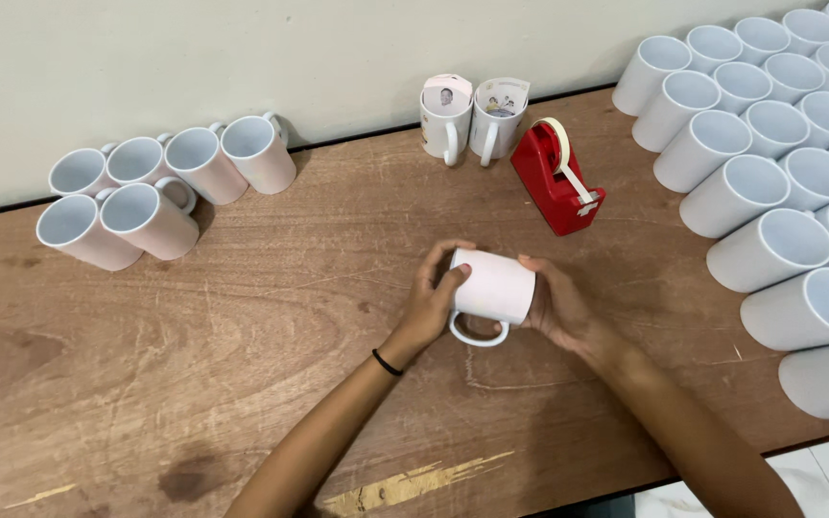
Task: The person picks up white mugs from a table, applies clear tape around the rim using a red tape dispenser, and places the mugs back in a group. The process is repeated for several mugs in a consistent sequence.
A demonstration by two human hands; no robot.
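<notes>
I work over a broad brown wooden table (242,336) with a worn grain and a streak of yellow paint near my edge; it butts against a plain pale wall (242,48). The biggest cluster on it is the crowd of plain white ceramic mugs (779,173) packed in rows along my right side, running from the far corner down to the near edge, mouths turned toward me. Well apart, on my far left, lies a smaller group of 6 white ceramic mugs (146,182) in 2 rows, handles tucked between them. Against the wall in the middle stand 2 upright white mugs with printed paper sheets curled inside them (473,120), touching each other. Just beside these, on their right, sits a red plastic tape dispenser (554,182) with a roll of pale tape and a strip drawn to its cutter.

Near the centre of the table, in front of the dispenser, I hold a single white ceramic mug with a loop handle (493,288). It lies on its side, handle hanging down toward me. My left hand (429,302) clasps one end, thumb laid across the top and fingers curled behind. My right hand (558,307) cups the other end, fingers wrapped around it. Both hands are closed on the mug. A thin black band (387,363) circles my left wrist.
</notes>
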